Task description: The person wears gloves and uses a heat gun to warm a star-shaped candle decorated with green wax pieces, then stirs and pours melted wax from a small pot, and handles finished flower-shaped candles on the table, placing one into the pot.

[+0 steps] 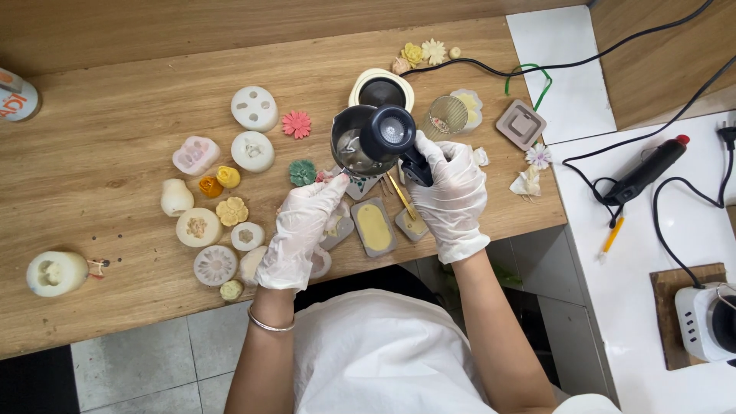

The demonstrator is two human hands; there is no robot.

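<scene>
A steel pot (pixel 366 140) is held tilted above the wooden table (pixel 100 146), over grey moulds (pixel 374 227). Its black handle is gripped by the closed gloved right hand (pixel 452 192). The gloved left hand (pixel 303 230), fingers loosely extended, is laid beside the pot's lower edge, holding nothing discernible.

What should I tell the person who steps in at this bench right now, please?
Right hand, gloved, grips the black handle of a small steel pot, held tilted over the wooden table.
Left hand, gloved, rests on a mould beneath the pot.
Rectangular grey mould already holds yellow fill; the small mould beside it too.
Round white moulds at left look unfilled.
Pot base sits behind.
</scene>
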